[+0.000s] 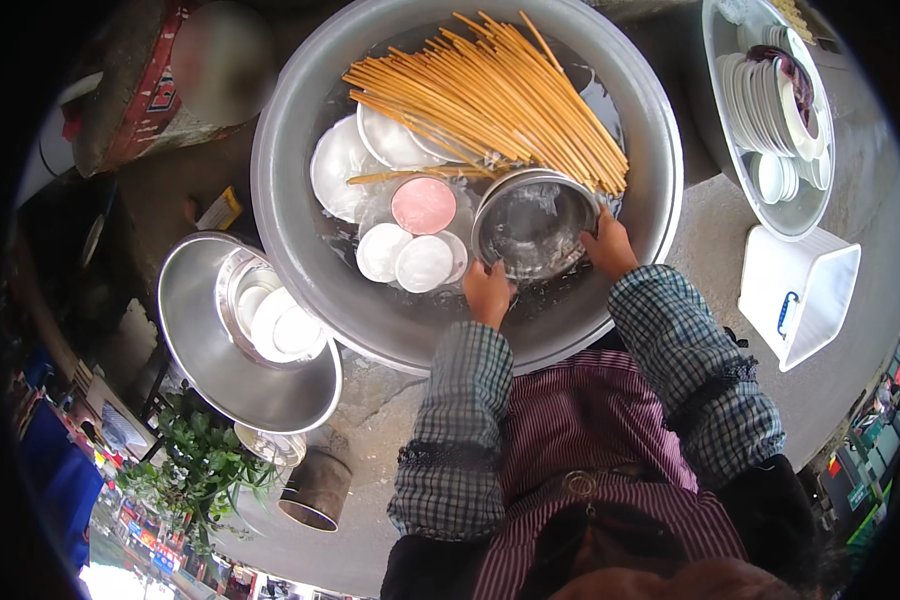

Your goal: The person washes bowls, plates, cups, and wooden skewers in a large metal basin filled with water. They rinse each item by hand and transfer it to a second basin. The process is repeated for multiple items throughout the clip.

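Note:
Both hands grip the rim of a round stainless steel bowl [536,225] in the water of a large metal basin [420,341]. My left hand [489,292] holds the bowl's lower left edge; my right hand [612,244] holds its right edge. A second rim shows behind the bowl. Above it a large bundle of wooden chopsticks [495,97] fans out across the basin. White plates [339,169] lie in the water to the left, partly under the chopsticks. Near my left hand are small white dishes [424,264] and a pink dish [424,205].
At the left stands a steel basin [217,352] with white bowls [281,322]. A metal basin [795,217] of stacked plates [754,101] stands at the upper right, above a white plastic bin [825,292]. A metal cylinder [319,487] and a leafy plant [187,465] are lower left.

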A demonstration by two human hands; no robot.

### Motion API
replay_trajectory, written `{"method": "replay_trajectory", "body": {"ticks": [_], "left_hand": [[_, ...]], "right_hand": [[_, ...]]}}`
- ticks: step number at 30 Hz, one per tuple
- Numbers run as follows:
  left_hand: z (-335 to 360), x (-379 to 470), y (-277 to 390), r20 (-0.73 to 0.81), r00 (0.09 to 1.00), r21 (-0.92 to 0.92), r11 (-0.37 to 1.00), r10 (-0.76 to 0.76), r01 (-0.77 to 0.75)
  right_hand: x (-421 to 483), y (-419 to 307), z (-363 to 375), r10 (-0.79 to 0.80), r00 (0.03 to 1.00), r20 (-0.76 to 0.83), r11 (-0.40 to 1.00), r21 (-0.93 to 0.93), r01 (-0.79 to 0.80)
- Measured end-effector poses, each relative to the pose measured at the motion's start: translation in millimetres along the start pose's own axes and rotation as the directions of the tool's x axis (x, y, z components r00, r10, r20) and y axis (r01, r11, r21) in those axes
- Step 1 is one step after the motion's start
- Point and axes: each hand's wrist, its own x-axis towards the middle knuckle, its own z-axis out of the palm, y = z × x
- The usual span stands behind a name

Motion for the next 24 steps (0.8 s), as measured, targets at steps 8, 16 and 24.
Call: {"method": "replay_trajectory", "body": {"ticks": [8,16,24], "left_hand": [[-30,-48,40,-0.058,0.995,0.054,0.996,0.077,-0.073],[-61,-72,35,0.061,0.955,0.125,0.946,0.292,-0.297],[-87,-105,52,0.391,0.74,0.553,0.503,0.547,-0.664]], "right_hand": [[-38,-30,-24,-0.18,0.983,0.04,0.982,0.071,0.177],[-59,-24,-15,-0.129,0.985,0.113,0.961,0.261,0.095],[-79,-38,-49,0.088,0.924,0.371,0.813,0.509,-0.282]]}}
